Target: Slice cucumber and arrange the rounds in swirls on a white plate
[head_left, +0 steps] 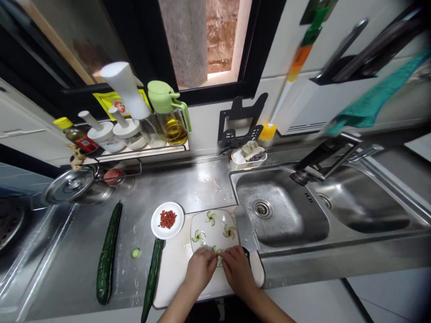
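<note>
My left hand (200, 270) and my right hand (238, 269) meet over the near edge of a white plate (215, 234), fingertips pinched close together. Under them is a pinwheel of cucumber slices (217, 250), partly covered by my fingers; whatever they pinch is too small to make out. More cucumber pinwheels (229, 231) are spread over the plate, some with red centres. The plate rests on a pale cutting board (173, 278). At the board's far left corner stands a small white dish (154, 222) holding chopped red pieces (167, 219).
Left of the board lie a whole cucumber (108, 260), a narrower cucumber piece (153, 278) and a cut cucumber end (135, 253). A knife blade (247, 229) lies between plate and sink (279, 211). Behind are a lidded pot (76, 184) and an oil jug (171, 123) on a rack.
</note>
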`<state>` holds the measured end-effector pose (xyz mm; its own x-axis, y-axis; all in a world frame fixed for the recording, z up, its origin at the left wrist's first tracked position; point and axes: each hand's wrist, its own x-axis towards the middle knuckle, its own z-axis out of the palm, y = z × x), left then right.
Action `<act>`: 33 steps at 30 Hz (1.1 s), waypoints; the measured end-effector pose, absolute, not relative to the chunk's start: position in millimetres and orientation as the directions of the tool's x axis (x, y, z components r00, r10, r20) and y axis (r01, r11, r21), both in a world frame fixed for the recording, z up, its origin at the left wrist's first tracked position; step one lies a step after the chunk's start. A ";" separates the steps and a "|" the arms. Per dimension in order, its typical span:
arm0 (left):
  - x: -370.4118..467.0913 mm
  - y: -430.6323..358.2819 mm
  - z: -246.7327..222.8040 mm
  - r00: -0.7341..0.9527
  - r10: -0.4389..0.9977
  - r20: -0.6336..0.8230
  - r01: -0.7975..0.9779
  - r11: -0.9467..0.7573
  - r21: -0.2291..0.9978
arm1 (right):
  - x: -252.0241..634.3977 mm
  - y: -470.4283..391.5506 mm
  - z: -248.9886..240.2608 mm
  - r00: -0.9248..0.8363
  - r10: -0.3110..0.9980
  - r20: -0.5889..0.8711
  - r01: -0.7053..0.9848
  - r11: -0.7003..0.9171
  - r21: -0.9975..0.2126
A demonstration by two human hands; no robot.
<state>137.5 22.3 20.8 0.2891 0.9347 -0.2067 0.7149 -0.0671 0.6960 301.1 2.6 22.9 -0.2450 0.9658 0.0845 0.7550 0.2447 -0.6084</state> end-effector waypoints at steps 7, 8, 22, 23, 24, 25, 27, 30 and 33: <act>140.1 28.1 24.9 0.277 0.924 -0.263 0.709 -0.012 0.705 | 298.3 3.0 20.9 -0.240 0.970 0.038 0.776 0.216 -0.593; 140.4 29.0 26.1 0.277 0.924 -0.265 0.705 -0.008 0.709 | 297.9 3.3 20.3 -0.242 0.970 0.035 0.777 0.215 -0.591; 140.0 29.0 25.6 0.254 0.936 -0.245 0.677 0.009 0.736 | 296.8 5.4 16.6 -0.248 0.969 0.007 0.814 0.213 -0.541; 139.9 29.0 25.4 0.259 0.934 -0.245 0.677 0.005 0.736 | 296.8 5.4 16.9 -0.246 0.969 0.008 0.813 0.211 -0.543; 139.6 29.0 25.3 0.263 0.933 -0.243 0.676 0.001 0.737 | 296.9 5.6 17.4 -0.245 0.970 0.010 0.812 0.210 -0.545; 139.4 29.0 25.0 0.269 0.932 -0.241 0.673 -0.003 0.739 | 297.1 5.8 17.8 -0.243 0.970 0.013 0.810 0.210 -0.548; 139.0 28.6 24.6 0.271 0.933 -0.237 0.667 -0.005 0.745 | 297.6 6.3 19.0 -0.238 0.971 0.023 0.806 0.210 -0.554; 138.5 27.1 25.3 0.261 0.937 -0.231 0.665 -0.002 0.747 | 299.1 7.4 21.1 -0.225 0.974 0.036 0.800 0.206 -0.563; 135.9 24.8 28.1 0.240 0.946 -0.218 0.666 0.003 0.746 | 302.8 8.7 22.7 -0.219 0.974 0.052 0.797 0.209 -0.566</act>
